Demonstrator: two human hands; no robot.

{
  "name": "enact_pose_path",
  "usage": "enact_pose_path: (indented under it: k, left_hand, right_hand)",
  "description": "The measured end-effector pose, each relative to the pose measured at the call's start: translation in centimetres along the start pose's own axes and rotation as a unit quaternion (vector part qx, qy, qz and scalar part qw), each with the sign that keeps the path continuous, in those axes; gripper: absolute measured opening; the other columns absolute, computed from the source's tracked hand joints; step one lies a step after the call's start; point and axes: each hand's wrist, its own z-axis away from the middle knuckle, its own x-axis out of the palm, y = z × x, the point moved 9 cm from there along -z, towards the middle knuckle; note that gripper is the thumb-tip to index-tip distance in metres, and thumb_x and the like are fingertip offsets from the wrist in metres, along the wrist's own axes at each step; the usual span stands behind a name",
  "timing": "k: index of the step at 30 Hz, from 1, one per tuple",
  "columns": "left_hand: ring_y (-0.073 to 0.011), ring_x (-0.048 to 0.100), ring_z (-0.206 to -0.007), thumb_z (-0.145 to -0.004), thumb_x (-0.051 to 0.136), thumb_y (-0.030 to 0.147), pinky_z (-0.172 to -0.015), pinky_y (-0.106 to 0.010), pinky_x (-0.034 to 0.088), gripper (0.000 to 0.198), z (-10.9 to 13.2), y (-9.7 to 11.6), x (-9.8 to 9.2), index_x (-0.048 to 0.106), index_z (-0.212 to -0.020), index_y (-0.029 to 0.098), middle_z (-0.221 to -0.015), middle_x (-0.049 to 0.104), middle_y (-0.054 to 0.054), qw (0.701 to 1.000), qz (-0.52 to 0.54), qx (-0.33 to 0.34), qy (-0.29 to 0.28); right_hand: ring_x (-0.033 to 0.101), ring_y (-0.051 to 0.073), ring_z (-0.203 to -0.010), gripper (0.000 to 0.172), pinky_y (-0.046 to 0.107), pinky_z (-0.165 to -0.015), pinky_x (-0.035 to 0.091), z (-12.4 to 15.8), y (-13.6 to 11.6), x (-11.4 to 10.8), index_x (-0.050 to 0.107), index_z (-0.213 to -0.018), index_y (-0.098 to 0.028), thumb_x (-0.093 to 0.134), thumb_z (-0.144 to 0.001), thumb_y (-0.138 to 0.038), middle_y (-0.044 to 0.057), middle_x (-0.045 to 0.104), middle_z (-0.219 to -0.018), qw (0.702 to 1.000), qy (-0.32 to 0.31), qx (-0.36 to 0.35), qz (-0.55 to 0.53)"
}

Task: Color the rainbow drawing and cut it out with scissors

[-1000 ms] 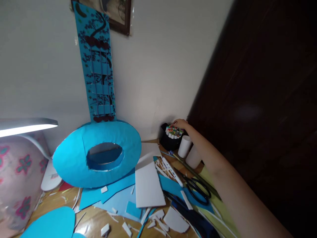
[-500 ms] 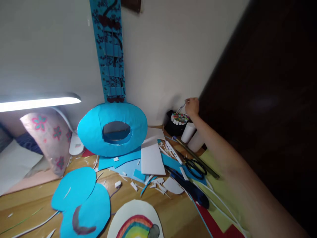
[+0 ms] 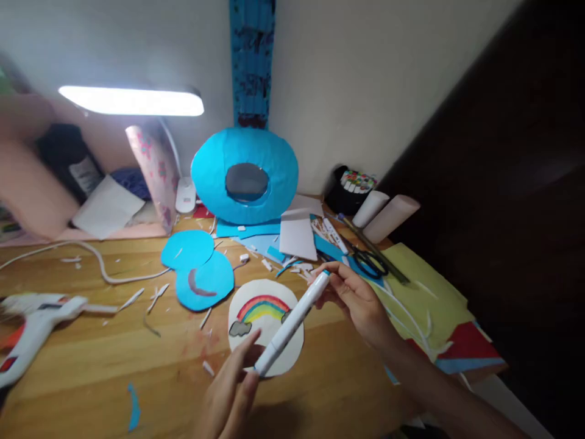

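Note:
A long white marker point(image 3: 292, 322) lies slantwise between both my hands above the desk. My right hand point(image 3: 354, 299) pinches its upper, blue-tipped end. My left hand point(image 3: 233, 384) closes on its lower end with fingertips. Directly beneath lies a white paper circle with a painted rainbow and grey clouds point(image 3: 260, 317). The black pot of markers point(image 3: 350, 189) stands at the back by the wall, beyond my right hand.
A blue oval card shape with a hole point(image 3: 244, 177) leans on the wall under a lit lamp point(image 3: 132, 100). Blue cut-outs point(image 3: 196, 268), white card point(image 3: 297, 238), scissors point(image 3: 370, 262), two white tubes point(image 3: 384, 213) and scraps litter the wooden desk point(image 3: 91, 378). A glue gun point(image 3: 31, 317) lies left.
My right hand drew a white marker out of the pot at the back and brought it down near me. My left hand came in and took its lower end. The view tilted down.

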Motion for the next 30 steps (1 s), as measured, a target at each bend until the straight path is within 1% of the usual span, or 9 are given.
enact_pose_path:
  k: [1,3,7,11,13,17,22,27,30]
  left_hand:
    - [-0.0173,0.066,-0.079,-0.094,0.042,0.047,-0.075,-0.025,0.054,0.04,0.3,0.2,0.8,0.055,-0.127,0.027,-0.093,0.071,-0.004,0.999,0.008,-0.003,-0.037]
    - [-0.0154,0.064,-0.071,-0.095,0.042,0.041,-0.067,-0.022,0.053,0.036,0.7,0.6,1.1,0.059,-0.122,0.024,-0.079,0.068,-0.002,0.999,-0.003,0.003,-0.049]
    - [-0.0146,0.063,-0.079,-0.093,0.05,0.026,-0.069,-0.02,0.05,0.023,1.0,1.4,0.3,0.063,-0.112,0.023,-0.086,0.065,-0.003,0.997,-0.071,0.042,0.011]
    - [-0.0136,0.063,-0.08,-0.091,0.054,0.016,-0.071,-0.02,0.049,0.022,1.5,2.4,-0.6,0.063,-0.11,0.024,-0.088,0.065,-0.002,0.981,-0.129,0.117,0.08]
    - [-0.0145,0.063,-0.078,-0.089,0.059,0.025,-0.07,-0.021,0.05,0.026,1.8,2.6,-0.9,0.06,-0.115,0.024,-0.087,0.065,-0.002,0.975,-0.149,0.132,0.096]
    - [-0.0163,0.061,-0.074,-0.081,0.064,0.047,-0.069,-0.024,0.051,0.056,2.1,1.8,-0.5,0.05,-0.129,0.022,-0.087,0.065,-0.004,0.982,-0.147,0.107,0.059]
    - [-0.0128,0.062,-0.077,-0.093,0.053,0.028,-0.069,-0.019,0.048,0.018,2.1,1.6,-0.1,0.062,-0.108,0.025,-0.085,0.064,-0.001,0.994,-0.073,0.082,0.023]
    - [-0.01,0.062,-0.08,-0.09,0.056,0.017,-0.072,-0.015,0.047,0.021,2.0,2.2,-0.2,0.062,-0.109,0.023,-0.089,0.064,0.0,0.991,-0.056,0.111,0.043]
    - [-0.0103,0.062,-0.082,-0.09,0.056,0.016,-0.073,-0.015,0.047,0.021,2.0,2.1,0.0,0.061,-0.11,0.022,-0.09,0.063,0.0,0.992,-0.06,0.11,0.032]
  right_hand:
    - [0.061,0.016,-0.065,0.024,0.03,-0.059,0.054,0.3,0.7,1.0,0.059,-0.094,-0.023,0.057,-0.087,-0.047,0.003,0.065,-0.082,1.0,-0.013,0.004,-0.016]
    - [0.06,0.016,-0.067,0.025,0.03,-0.059,0.054,0.6,1.7,2.4,0.056,-0.097,-0.025,0.056,-0.087,-0.048,0.003,0.062,-0.087,0.999,-0.025,0.006,-0.048]
    - [0.058,0.015,-0.066,0.038,0.026,-0.057,0.05,1.6,3.6,5.8,0.056,-0.099,-0.024,0.06,-0.081,-0.057,0.002,0.056,-0.085,0.989,-0.116,0.018,-0.09]
    - [0.054,0.013,-0.057,0.029,0.024,-0.051,0.044,3.8,5.7,9.3,0.059,-0.089,-0.022,0.059,-0.084,-0.051,0.0,0.054,-0.071,0.962,-0.247,0.074,-0.091]
    - [0.052,0.013,-0.057,0.023,0.024,-0.049,0.042,4.3,6.2,9.5,0.06,-0.089,-0.024,0.059,-0.084,-0.047,0.0,0.053,-0.074,0.959,-0.256,0.086,-0.087]
    - [0.053,0.017,-0.064,0.015,0.03,-0.055,0.044,4.9,6.2,9.2,0.059,-0.096,-0.033,0.062,-0.081,-0.036,0.001,0.051,-0.085,0.952,-0.293,0.062,-0.059]
    - [0.049,0.019,-0.071,0.019,0.032,-0.06,0.04,5.1,5.9,9.0,0.057,-0.095,-0.033,0.064,-0.078,-0.028,0.001,0.05,-0.082,0.951,-0.31,0.002,-0.02]
    - [0.048,0.012,-0.066,0.03,0.022,-0.053,0.039,5.5,6.4,9.7,0.055,-0.102,-0.026,0.067,-0.077,-0.036,0.001,0.05,-0.086,0.938,-0.319,0.059,-0.125]
    - [0.052,0.011,-0.067,0.025,0.02,-0.054,0.043,5.4,6.5,9.8,0.055,-0.1,-0.022,0.064,-0.081,-0.035,0.001,0.05,-0.086,0.936,-0.312,0.074,-0.147]
